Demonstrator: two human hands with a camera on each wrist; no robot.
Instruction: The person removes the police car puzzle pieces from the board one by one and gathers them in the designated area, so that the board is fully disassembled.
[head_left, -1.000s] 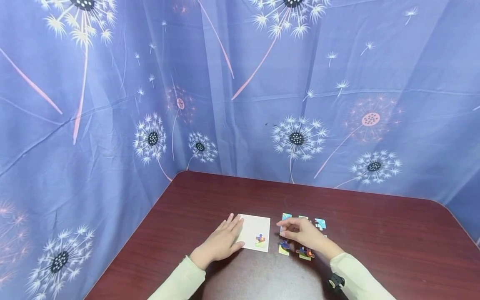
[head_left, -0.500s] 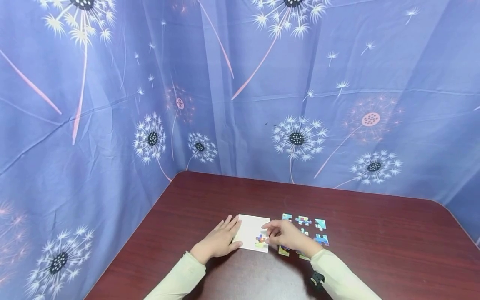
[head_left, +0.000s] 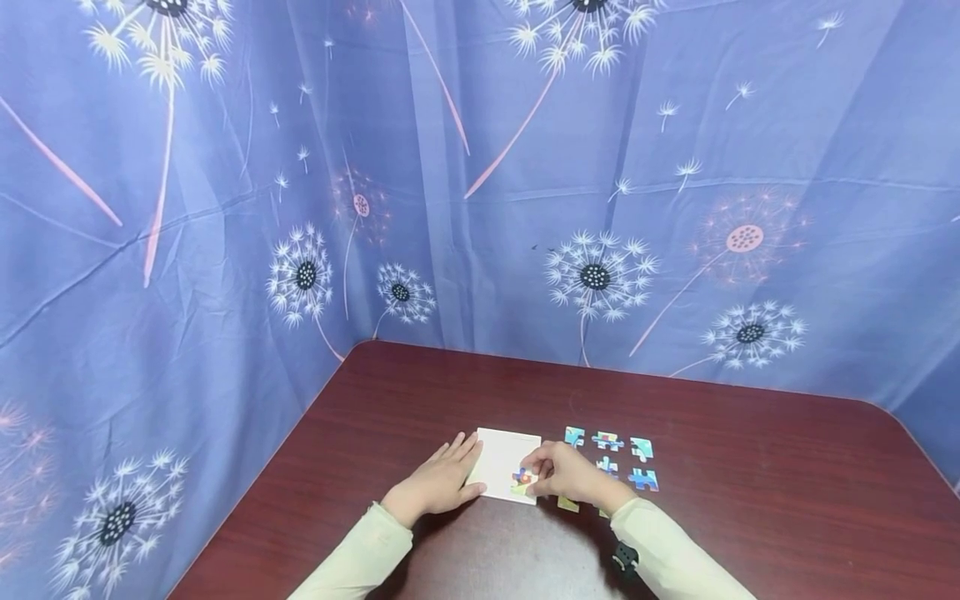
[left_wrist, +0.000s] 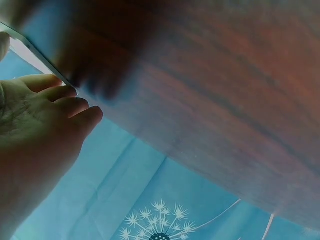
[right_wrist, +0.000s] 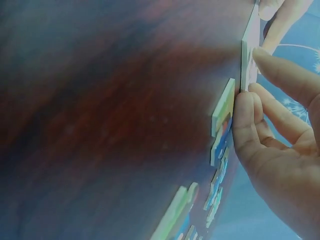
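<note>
A white square board (head_left: 498,454) lies on the table, with a colourful jigsaw puzzle piece (head_left: 520,478) in its near right corner. My left hand (head_left: 438,485) rests flat on the board's left side, fingers spread; the left wrist view shows its fingertips at the board's edge (left_wrist: 42,61). At the near right corner my right hand (head_left: 570,477) has curled fingers, thumb and index tips closing around that piece and partly covering it. In the right wrist view the right thumb (right_wrist: 280,72) reaches over the board while other fingers lie at its side edge.
Several loose puzzle pieces lie in rows right of the board, among them a blue one (head_left: 643,479) and a far corner piece (head_left: 641,448). My right forearm covers some near ones. A patterned blue curtain (head_left: 480,250) hangs behind the dark red table (head_left: 750,483).
My right hand has moved left from the loose pieces to the board's near right corner, uncovering several of them. The left hand has stayed on the board almost unmoved.
</note>
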